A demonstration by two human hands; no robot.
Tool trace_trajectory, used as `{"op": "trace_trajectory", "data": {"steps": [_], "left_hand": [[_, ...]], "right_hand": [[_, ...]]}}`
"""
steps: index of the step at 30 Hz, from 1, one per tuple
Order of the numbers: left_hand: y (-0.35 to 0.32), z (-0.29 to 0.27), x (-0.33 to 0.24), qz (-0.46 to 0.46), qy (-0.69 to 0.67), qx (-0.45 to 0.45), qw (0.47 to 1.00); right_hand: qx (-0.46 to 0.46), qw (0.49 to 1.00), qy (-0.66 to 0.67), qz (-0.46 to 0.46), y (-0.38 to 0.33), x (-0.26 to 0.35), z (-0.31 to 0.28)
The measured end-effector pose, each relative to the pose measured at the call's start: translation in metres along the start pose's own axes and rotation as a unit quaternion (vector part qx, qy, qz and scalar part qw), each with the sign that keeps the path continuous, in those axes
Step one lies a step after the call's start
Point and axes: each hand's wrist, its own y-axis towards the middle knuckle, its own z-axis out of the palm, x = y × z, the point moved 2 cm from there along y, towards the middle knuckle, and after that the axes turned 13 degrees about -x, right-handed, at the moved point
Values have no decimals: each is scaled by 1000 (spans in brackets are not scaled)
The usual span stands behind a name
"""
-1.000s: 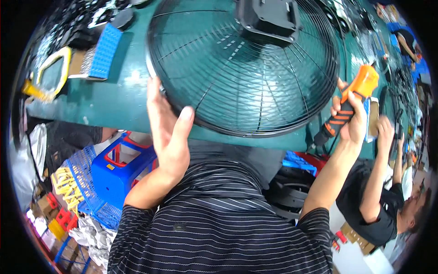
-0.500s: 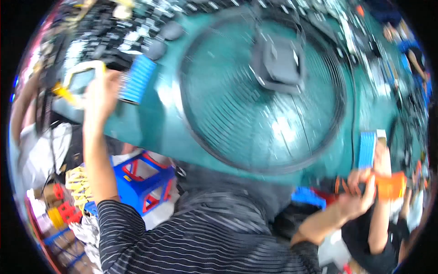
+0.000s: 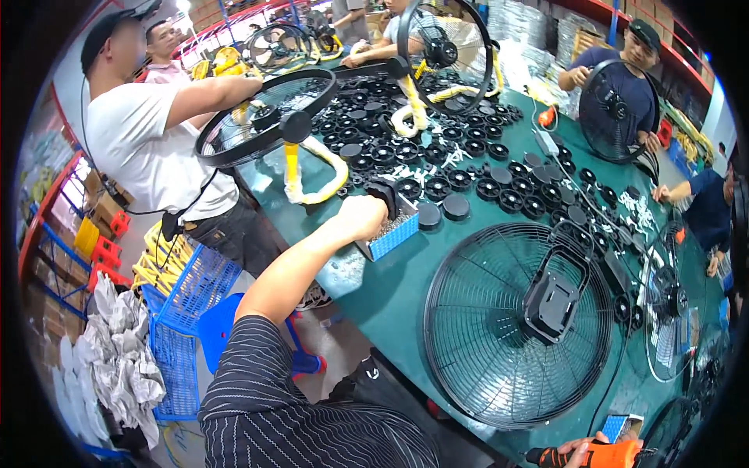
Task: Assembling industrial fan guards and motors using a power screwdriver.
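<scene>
My left hand (image 3: 363, 217) reaches over a small blue box (image 3: 395, 239) of small metal screws at the table's left edge. Its fingertips are hidden at the box, beside a black part (image 3: 381, 193), so its hold cannot be read. At the lower right, my right hand (image 3: 579, 455) is closed round an orange and black power screwdriver (image 3: 612, 454), partly cut off by the picture's edge. Between the hands lies a round black fan guard (image 3: 484, 366) with a black mounting bracket (image 3: 552, 306) on it.
Black round caps (image 3: 511, 200) and white small parts cover the green table (image 3: 374, 304). A second blue box (image 3: 615, 426) stands near the screwdriver. A person in white (image 3: 140, 132) handles a fan on the left; others work across the table. Blue crates (image 3: 175, 366) stand at the left.
My view has swung up and leftward, so the far side of the table and the other people now show. The left hand stays at the screw box; the right keeps the screwdriver.
</scene>
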Motion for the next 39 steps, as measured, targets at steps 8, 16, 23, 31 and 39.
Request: {"op": "trace_trajectory", "data": {"steps": [8,16,23,31,39], "left_hand": [[-18,-15,16,26,-85,-103,991],[-125,-41,-76,162,-619,-16,768],[-192,-14,-172,-160,-852,374,329],[-206,8,-175,-117,-831,394,375],[-209,2,-182,-58,-815,392,423]], "right_hand": [[11,998,21,57,6,-3,-8],[140,935,260,195,2,34,-9],[117,867,462,142,-27,45,80],[68,891,432,126,-43,34,87],[94,910,395,85,-55,37,79]]}}
